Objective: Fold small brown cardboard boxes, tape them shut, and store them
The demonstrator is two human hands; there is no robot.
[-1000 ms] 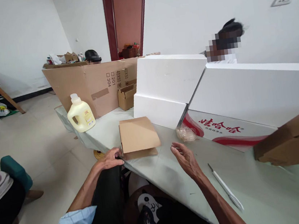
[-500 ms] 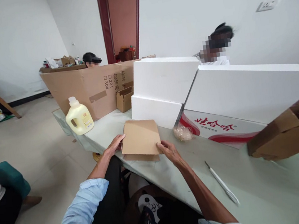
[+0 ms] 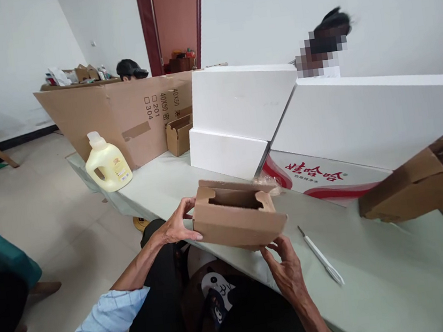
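A small brown cardboard box [image 3: 236, 219] is lifted off the pale table [image 3: 379, 270] near its front edge, partly opened out so its hollow shows on top. My left hand [image 3: 176, 226] grips its left end, fingers curled round the edge. My right hand [image 3: 284, 266] holds it from underneath at the right corner, fingers pinched on the bottom flap. A crumpled clear bag [image 3: 270, 181] lies just behind the box.
A white utility knife [image 3: 320, 255] lies right of the box. White foam boxes [image 3: 244, 101], a red-printed carton [image 3: 319, 175], a large brown cardboard sheet [image 3: 118, 116], a small open carton [image 3: 179, 133] and a yellow detergent jug [image 3: 106, 163] line the back. Another carton [image 3: 422, 190] at right. Two people sit behind.
The flat cardboard blank on the table was taken in both hands, lifted toward me and opened into a box shape. My right hand moved from the table to under the box.
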